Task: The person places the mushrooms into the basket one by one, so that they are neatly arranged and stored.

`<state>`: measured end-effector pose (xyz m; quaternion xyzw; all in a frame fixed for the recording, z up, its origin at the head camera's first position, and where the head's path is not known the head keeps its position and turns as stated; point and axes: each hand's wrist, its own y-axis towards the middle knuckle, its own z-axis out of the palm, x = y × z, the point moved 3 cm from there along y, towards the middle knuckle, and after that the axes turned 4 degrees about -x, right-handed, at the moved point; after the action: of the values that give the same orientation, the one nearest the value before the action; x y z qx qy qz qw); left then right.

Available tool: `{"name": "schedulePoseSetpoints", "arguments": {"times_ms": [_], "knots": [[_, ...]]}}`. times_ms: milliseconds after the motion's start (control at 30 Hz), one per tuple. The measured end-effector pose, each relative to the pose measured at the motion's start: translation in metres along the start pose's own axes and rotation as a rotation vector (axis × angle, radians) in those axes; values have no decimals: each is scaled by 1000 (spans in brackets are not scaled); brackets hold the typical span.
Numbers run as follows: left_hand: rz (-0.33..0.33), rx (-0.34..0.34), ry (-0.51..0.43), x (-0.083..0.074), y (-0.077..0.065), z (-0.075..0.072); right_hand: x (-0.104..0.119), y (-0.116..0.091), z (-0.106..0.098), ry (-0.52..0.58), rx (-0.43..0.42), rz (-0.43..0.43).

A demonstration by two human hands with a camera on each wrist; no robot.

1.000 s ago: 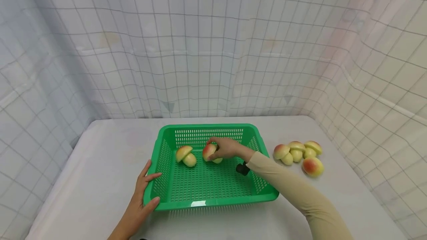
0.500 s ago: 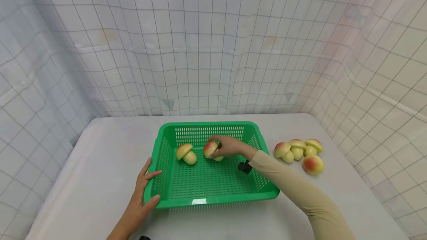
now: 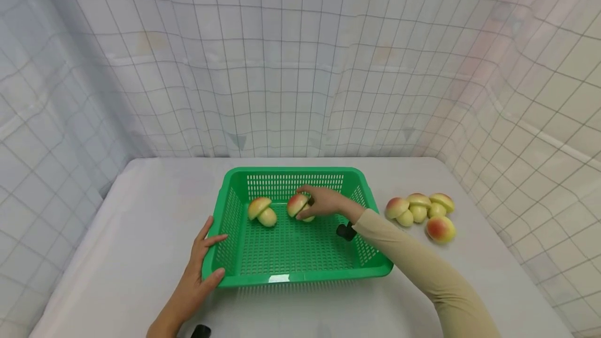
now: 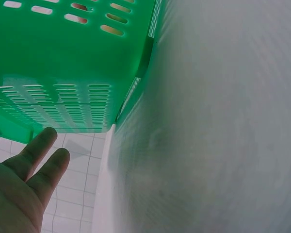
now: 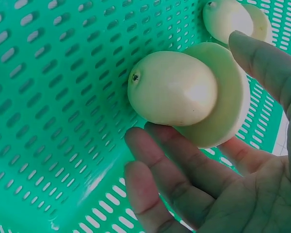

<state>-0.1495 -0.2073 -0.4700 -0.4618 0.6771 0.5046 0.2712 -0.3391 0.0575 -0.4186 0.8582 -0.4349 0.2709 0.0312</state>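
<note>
In the head view, a green plastic basket (image 3: pixel 305 277) with slotted walls stands on the white-covered table. My left hand (image 3: pixel 199 254) rests on its left rim, fingers extended and spread; the left wrist view shows part of this hand (image 4: pixel 24 179) beside the basket wall. Inside the basket my right hand (image 3: pixel 324 201) holds a glossy yellow toy mushroom (image 3: pixel 297 205) with a red-blushed cap. Its thumb and index finger lie at opposite sides of the cap (image 5: pixel 228 97), the stem (image 5: pixel 172 87) facing the right wrist camera. A second toy mushroom (image 3: pixel 262 210) lies to the left.
On the table right of the basket, several more toy mushrooms (image 3: pixel 419 207) lie close together, one with its red-yellow cap (image 3: pixel 440 229) facing up. Grid-patterned white curtain (image 3: pixel 291 67) encloses the back and sides. My right forearm (image 3: pixel 413 260) crosses the basket's right rim.
My right hand has shifted slightly right relative to the mushroom, exposing more of it, while the mushroom stays almost in place. The left hand keeps its place on the rim. The head view has tilted slightly.
</note>
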Motion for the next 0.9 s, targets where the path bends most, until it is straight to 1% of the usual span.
{"name": "schedulePoseSetpoints", "arguments": {"times_ms": [67,367,533,633,767,833,900], "knots": [[5,3,8,-1,1,0,0,-1,-1,-3,-1,1],[-36,8,15,-4,0,0,-3,-9,-6,-16,9,42],[-57,9,5,-3,0,-1,-3,-20,-16,-66,0,59],[-62,13,-9,-3,0,-1,-5,-32,-29,-64,-29,38],[-56,13,-13,-5,-1,1,-10,-54,-52,-12,-75,27],[-55,12,-4,-5,-1,1,-15,-68,-63,10,-114,31],[-55,12,6,-4,-1,1,-22,-83,-72,28,-177,29]]}}
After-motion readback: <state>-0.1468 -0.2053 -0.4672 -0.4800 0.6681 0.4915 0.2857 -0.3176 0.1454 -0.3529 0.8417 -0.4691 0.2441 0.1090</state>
